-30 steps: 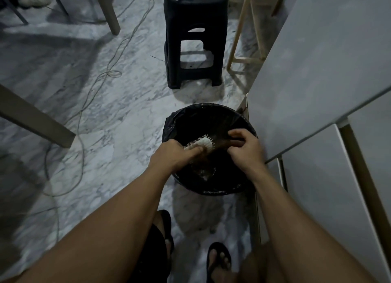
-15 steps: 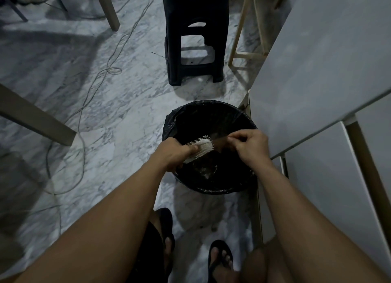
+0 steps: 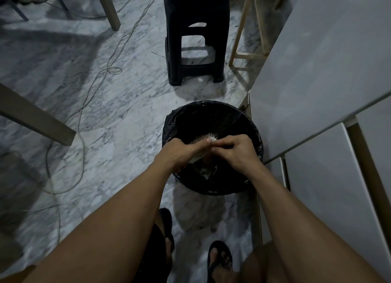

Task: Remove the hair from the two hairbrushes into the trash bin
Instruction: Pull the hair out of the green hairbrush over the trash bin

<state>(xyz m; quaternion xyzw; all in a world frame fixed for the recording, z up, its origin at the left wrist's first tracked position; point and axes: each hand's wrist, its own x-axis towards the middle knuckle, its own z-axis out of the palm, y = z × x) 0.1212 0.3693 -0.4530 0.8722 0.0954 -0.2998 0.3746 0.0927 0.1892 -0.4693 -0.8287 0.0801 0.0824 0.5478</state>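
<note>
A round trash bin (image 3: 213, 110) lined with a black bag stands on the floor below my hands. My left hand (image 3: 179, 151) grips a pale hairbrush (image 3: 204, 138) over the bin's mouth, bristles facing up. My right hand (image 3: 232, 150) has its fingers pinched at the tip of the brush head, touching my left thumb. I cannot make out any hair between the fingers in this dim light. Only one brush is in view.
A white table (image 3: 317, 71) runs along the right, its edge right beside the bin. A black plastic stool (image 3: 195, 37) stands beyond the bin. Cables (image 3: 88, 96) trail over the marble floor on the left, near wooden legs (image 3: 36, 119). My sandalled feet (image 3: 219, 259) are below.
My right hand pulled away to the right of the brush, then came back to the brush head. Both hands sit slightly closer together over the bin.
</note>
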